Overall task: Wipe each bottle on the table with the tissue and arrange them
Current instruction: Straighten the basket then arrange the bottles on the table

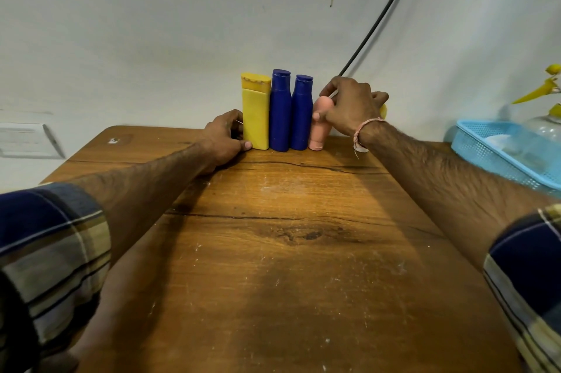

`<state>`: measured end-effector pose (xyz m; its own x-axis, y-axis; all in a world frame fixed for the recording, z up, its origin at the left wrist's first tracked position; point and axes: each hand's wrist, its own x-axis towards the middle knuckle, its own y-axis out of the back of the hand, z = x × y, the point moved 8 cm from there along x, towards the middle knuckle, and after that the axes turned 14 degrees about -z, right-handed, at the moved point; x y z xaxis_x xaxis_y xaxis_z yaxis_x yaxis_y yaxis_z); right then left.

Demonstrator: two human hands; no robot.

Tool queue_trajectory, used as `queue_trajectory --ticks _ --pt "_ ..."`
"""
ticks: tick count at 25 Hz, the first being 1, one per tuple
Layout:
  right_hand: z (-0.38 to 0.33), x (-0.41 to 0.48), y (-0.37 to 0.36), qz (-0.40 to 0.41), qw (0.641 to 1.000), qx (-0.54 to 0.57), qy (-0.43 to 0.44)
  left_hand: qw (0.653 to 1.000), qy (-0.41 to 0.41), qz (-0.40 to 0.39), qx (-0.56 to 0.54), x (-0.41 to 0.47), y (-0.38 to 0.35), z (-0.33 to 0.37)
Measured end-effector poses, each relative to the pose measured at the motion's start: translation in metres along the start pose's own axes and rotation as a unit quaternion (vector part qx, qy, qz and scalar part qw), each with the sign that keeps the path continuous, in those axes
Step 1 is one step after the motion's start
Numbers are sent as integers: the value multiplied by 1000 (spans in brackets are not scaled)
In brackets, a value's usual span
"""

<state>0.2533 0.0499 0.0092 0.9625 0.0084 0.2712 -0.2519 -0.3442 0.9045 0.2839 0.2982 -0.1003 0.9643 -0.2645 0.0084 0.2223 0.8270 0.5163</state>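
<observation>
The left hand (226,137) curls against the left side of the flat yellow plastic bottle (256,117), with its thumb tip touching the lower front corner. The right hand (353,107) closes over the top of the pink plastic bottle (318,132), thumb pressed to its side. Between these stand two dark blue plastic bottles (280,114). All four are packed in a row at the far edge of the worn wooden tabletop (288,251), by the white wall (151,38).

A light blue mesh basket (498,151) sits to the right, partly cut off. A black cable (385,14) runs down behind the right hand. A yellow thing (384,111) behind that hand is mostly hidden. A white scrap (361,148) under the wrist is too small to identify.
</observation>
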Motion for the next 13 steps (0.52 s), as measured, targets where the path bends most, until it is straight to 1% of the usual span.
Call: queue_trajectory --ticks 4,8,9,11,13 --pt "0 0 -3 6 1000 20 -1 1000 -2 3 6 -1 0 1" --pt "0 -5 2 -8 999 29 18 1000 -6 8 5 -1 1 0" --pt "2 -9 8 8 999 30 27 1000 -7 9 5 -1 0 1" --pt "16 -23 26 90 995 41 30 1000 -7 8 5 -1 0 0" --pt "45 -43 34 174 982 73 -20 1000 -8 5 3 -1 0 0"
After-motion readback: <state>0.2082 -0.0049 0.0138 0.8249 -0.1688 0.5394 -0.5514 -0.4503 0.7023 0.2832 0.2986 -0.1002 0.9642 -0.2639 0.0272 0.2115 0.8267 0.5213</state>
